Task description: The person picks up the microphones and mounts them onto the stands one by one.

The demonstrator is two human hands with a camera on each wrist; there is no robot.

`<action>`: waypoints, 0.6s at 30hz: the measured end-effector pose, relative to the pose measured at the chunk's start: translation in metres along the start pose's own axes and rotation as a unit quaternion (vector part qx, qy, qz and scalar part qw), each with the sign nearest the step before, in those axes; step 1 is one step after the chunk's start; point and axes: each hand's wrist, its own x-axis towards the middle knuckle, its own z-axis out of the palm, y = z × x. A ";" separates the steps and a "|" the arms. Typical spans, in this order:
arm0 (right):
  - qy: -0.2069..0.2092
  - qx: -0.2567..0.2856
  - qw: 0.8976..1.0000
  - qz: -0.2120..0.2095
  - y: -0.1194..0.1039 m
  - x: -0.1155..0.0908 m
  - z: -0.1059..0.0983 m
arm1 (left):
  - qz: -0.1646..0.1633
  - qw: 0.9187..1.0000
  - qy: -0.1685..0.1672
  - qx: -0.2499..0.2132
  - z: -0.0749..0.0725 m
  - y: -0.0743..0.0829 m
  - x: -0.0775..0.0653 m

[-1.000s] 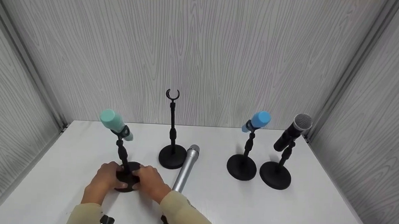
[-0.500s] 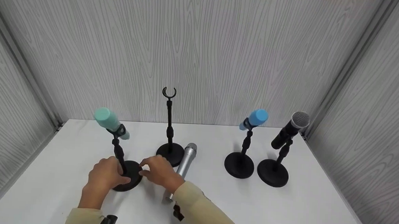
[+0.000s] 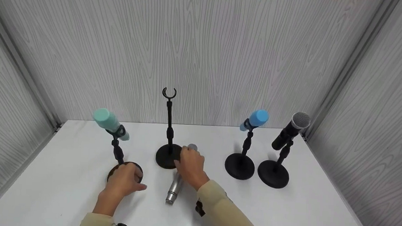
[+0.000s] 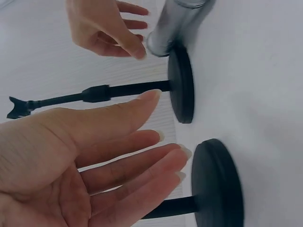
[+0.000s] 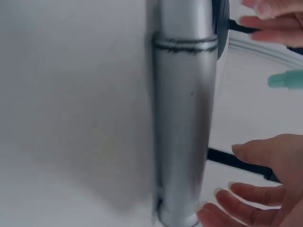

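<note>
A silver microphone (image 3: 174, 190) lies on the white table, and my right hand (image 3: 192, 165) reaches over its upper part. In the right wrist view, the right hand's fingers (image 5: 251, 191) are spread beside the silver barrel, not wrapped round it. Left of it stands a black microphone stand (image 3: 169, 132) with an unfilled ring clip on top. My left hand (image 3: 122, 182) hovers by the round base of another stand (image 3: 117, 152), which carries a teal microphone (image 3: 107, 120). In the left wrist view the left fingers (image 4: 137, 165) are loosely extended, holding nothing.
Further right, a blue microphone (image 3: 258, 118) sits in its stand (image 3: 239, 166). Beside it a black microphone (image 3: 291, 131) with a grey mesh head rests in another stand (image 3: 273, 174). Grey wood-grain panels (image 3: 204, 58) enclose the table at the back and sides.
My right hand has left the teal microphone's stand base and moved right, over the silver microphone. The left hand has let go of that base and drawn back slightly.
</note>
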 end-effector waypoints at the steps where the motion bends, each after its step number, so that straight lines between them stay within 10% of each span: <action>1: -0.009 0.007 1.000 0.011 0.004 0.000 0.001 | -0.003 1.000 -0.003 0.000 0.003 -0.001 0.000; 18: -0.136 0.199 0.963 0.124 0.038 0.003 0.006 | 0.009 1.000 -0.006 -0.010 0.015 0.000 0.002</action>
